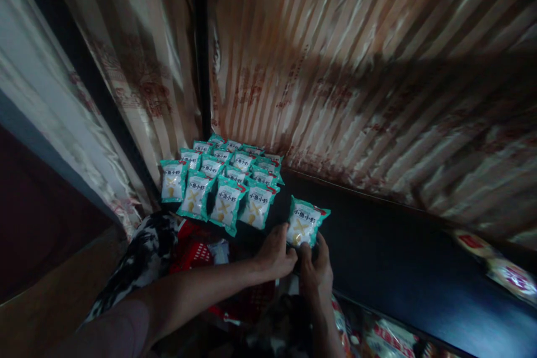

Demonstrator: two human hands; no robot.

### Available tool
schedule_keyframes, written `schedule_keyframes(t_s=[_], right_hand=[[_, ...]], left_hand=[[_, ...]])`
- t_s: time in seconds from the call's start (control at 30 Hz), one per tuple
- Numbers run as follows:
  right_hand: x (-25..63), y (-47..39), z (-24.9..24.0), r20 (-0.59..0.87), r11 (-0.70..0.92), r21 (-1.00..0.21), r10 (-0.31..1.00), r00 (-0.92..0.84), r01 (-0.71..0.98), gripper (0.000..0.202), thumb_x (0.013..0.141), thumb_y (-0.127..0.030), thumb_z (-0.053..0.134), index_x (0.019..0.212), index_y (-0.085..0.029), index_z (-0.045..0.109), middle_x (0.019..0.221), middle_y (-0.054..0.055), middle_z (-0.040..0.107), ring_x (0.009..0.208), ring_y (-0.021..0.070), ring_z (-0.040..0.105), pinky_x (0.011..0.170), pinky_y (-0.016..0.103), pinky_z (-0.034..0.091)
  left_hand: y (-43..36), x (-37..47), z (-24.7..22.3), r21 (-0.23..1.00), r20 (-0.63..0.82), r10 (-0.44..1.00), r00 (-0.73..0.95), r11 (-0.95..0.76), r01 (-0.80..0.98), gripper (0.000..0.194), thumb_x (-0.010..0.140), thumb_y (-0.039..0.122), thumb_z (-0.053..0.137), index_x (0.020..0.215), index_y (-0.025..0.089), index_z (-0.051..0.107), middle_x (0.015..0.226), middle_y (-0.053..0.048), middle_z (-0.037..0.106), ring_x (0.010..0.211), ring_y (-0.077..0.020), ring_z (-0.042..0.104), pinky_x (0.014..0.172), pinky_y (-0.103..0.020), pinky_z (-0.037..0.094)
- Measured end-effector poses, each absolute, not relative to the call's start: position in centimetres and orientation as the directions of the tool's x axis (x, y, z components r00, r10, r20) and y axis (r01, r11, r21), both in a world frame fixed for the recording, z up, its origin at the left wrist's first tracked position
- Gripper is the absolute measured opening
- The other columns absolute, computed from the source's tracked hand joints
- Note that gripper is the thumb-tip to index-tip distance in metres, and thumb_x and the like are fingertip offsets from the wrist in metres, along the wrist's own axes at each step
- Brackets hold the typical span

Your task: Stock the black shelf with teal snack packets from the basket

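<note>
A green-and-white snack bag (pixel 302 222) stands near the front edge of the black shelf (pixel 377 240), between my two hands. My left hand (pixel 277 254) has its fingers curled at the bag's lower left side. At the bag's lower right, my right hand (pixel 315 268) grips it, with the thumb against its front bottom. Several matching bags stand close together in rows to the left, the front ones including a bag (pixel 257 205), another (pixel 226 204) and one at the far left (pixel 173 182).
Pleated, printed curtains (pixel 335 67) hang behind the shelf, with a dark upright post (pixel 201 45) at the corner. A red basket (pixel 195 249) sits below at the left. Other packages (pixel 512 278) lie at the right, and more (pixel 390 338) are underneath.
</note>
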State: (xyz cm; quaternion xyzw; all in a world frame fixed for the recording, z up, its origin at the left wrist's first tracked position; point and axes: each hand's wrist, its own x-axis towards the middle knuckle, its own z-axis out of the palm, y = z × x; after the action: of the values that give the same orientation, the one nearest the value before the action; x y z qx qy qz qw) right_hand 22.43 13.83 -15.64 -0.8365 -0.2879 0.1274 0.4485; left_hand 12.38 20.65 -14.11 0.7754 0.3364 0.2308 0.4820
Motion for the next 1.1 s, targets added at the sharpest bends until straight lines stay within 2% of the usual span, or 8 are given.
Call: schedule_keyframes(t_s=[0.2, 0.4, 0.6, 0.83, 1.0, 1.1], right_hand=[[23.6, 14.6, -15.7, 0.081, -0.433, -0.805, 0.598, 0.797, 0.406, 0.080, 0.072, -0.061, 0.039, 0.134, -0.011, 0.043, 0.124, 0.019, 0.057, 0.113, 0.0325, 0.055, 0.089, 0.043, 0.043], [25.0, 16.0, -15.9, 0.131, -0.447, -0.777, 0.573, 0.809, 0.442, 0.071, 0.076, -0.055, 0.036, 0.131, -0.010, 0.047, 0.119, 0.019, 0.060, 0.109, 0.0324, 0.057, 0.087, 0.043, 0.044], [27.0, 17.8, -15.3, 0.093, -0.486, -0.766, 0.564, 0.821, 0.421, 0.073, 0.075, -0.052, 0.034, 0.134, -0.010, 0.042, 0.122, 0.020, 0.058, 0.110, 0.0333, 0.056, 0.089, 0.044, 0.043], [29.0, 20.0, -14.7, 0.064, -0.481, -0.780, 0.576, 0.815, 0.401, 0.076, 0.073, -0.054, 0.034, 0.135, -0.012, 0.042, 0.118, 0.019, 0.060, 0.105, 0.0320, 0.058, 0.086, 0.043, 0.043], [30.4, 22.1, -15.4, 0.143, -0.396, -0.806, 0.592, 0.793, 0.441, 0.073, 0.073, -0.054, 0.035, 0.134, -0.014, 0.045, 0.117, 0.016, 0.061, 0.101, 0.0294, 0.058, 0.082, 0.040, 0.044], [31.5, 23.3, -15.8, 0.142, -0.365, -0.824, 0.606, 0.783, 0.433, 0.072, 0.074, -0.054, 0.037, 0.134, -0.016, 0.045, 0.115, 0.014, 0.062, 0.100, 0.0279, 0.059, 0.084, 0.040, 0.044]], left_hand=[[21.4, 13.9, -13.9, 0.853, 0.021, 0.733, 0.680, -0.368, 0.370, 0.062, 0.074, 0.015, 0.050, 0.133, 0.008, 0.035, 0.138, -0.019, 0.042, 0.130, -0.0288, 0.038, 0.112, -0.040, 0.029], [22.1, 15.4, -13.5, 0.826, 0.021, 0.726, 0.687, -0.400, 0.397, 0.063, 0.074, 0.015, 0.049, 0.134, 0.002, 0.034, 0.136, -0.021, 0.042, 0.128, -0.0284, 0.040, 0.111, -0.034, 0.031], [23.1, 17.4, -12.4, 0.796, -0.006, 0.707, 0.707, -0.425, 0.432, 0.066, 0.075, 0.012, 0.048, 0.136, -0.005, 0.031, 0.138, -0.024, 0.039, 0.130, -0.0292, 0.036, 0.113, -0.034, 0.026], [25.4, 19.6, -11.1, 0.785, -0.028, 0.743, 0.668, -0.398, 0.475, 0.058, 0.078, 0.018, 0.050, 0.133, 0.002, 0.038, 0.131, -0.019, 0.049, 0.123, -0.0264, 0.045, 0.108, -0.031, 0.034], [27.1, 21.0, -10.2, 0.779, -0.104, 0.794, 0.598, -0.309, 0.546, 0.048, 0.082, 0.026, 0.051, 0.126, 0.007, 0.047, 0.125, -0.017, 0.055, 0.116, -0.0247, 0.051, 0.102, -0.030, 0.040], [27.8, 21.7, -9.5, 0.765, -0.129, 0.823, 0.553, -0.272, 0.583, 0.047, 0.083, 0.030, 0.051, 0.124, 0.008, 0.049, 0.123, -0.018, 0.056, 0.113, -0.0255, 0.054, 0.098, -0.031, 0.043]])
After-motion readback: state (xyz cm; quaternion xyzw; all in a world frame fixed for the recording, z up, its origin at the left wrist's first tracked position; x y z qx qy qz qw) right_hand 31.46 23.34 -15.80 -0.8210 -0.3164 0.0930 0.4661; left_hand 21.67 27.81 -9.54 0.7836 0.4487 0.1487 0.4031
